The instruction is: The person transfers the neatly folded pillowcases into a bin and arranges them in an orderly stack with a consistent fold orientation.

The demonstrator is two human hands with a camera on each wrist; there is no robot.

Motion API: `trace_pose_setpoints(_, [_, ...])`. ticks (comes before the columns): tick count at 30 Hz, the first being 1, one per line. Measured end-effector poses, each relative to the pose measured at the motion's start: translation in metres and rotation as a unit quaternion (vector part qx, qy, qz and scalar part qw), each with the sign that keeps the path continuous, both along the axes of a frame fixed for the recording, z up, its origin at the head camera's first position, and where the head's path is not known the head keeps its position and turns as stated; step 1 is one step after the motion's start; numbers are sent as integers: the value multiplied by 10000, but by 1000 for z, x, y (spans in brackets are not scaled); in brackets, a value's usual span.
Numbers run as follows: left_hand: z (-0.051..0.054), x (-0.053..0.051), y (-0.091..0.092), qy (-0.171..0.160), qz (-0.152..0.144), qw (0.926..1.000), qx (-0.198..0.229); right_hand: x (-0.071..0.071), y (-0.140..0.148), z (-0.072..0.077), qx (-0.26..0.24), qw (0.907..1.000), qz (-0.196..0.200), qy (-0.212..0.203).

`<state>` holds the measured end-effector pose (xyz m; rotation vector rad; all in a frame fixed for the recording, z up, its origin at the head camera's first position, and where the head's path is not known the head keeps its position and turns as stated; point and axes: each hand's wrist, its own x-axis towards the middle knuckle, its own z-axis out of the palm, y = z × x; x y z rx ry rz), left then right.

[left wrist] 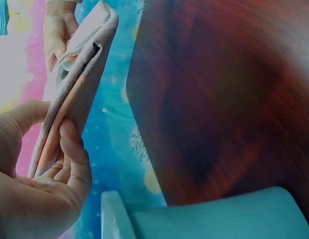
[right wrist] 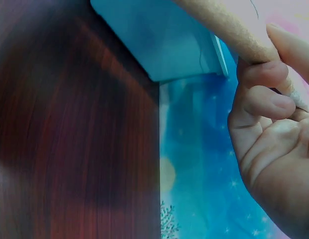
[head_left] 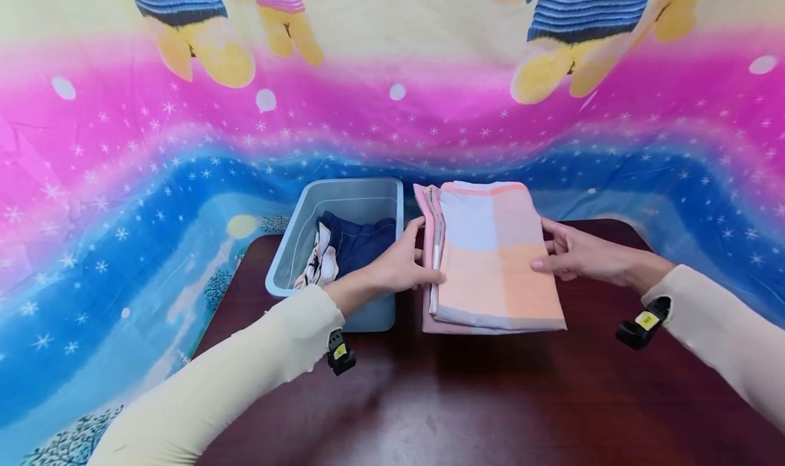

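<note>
A folded checked cloth (head_left: 499, 255) in orange, pink and pale lavender is held up above the table, its several layers showing along the left edge. My left hand (head_left: 401, 256) pinches that layered edge, thumb in front and fingers behind. On the opposite edge, my right hand (head_left: 582, 251) grips the cloth between thumb and curled fingers. The left wrist view shows the cloth (left wrist: 82, 94) edge-on between the left thumb and fingers. In the right wrist view, only a corner of the cloth (right wrist: 227, 25) appears above the right hand (right wrist: 279, 144).
Left of the cloth stands a blue-grey plastic bin (head_left: 375, 316) on the dark wooden table (head_left: 490, 411). Inside lie a navy garment (head_left: 362, 241) and a black-and-white patterned cloth (head_left: 321, 261). A colourful printed curtain (head_left: 392, 125) hangs behind the table.
</note>
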<state>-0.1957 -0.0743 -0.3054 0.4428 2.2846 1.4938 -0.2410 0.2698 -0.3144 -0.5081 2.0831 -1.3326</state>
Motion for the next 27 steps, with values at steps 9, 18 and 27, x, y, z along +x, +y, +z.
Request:
trace_pose_setpoints(9, [6,-2,-19,21,7,9995,-307,1,-19,4,-50,10000,-18,69])
trace_pose_setpoints(18, [10,-3,-35,-98,-47,9993,-363,2,-35,4,-214,9997,-43,80])
trace_pose_setpoints(27, [12,-6,-50,-48,31,9984,-567,-1,-50,8,-295,9995,-47,43])
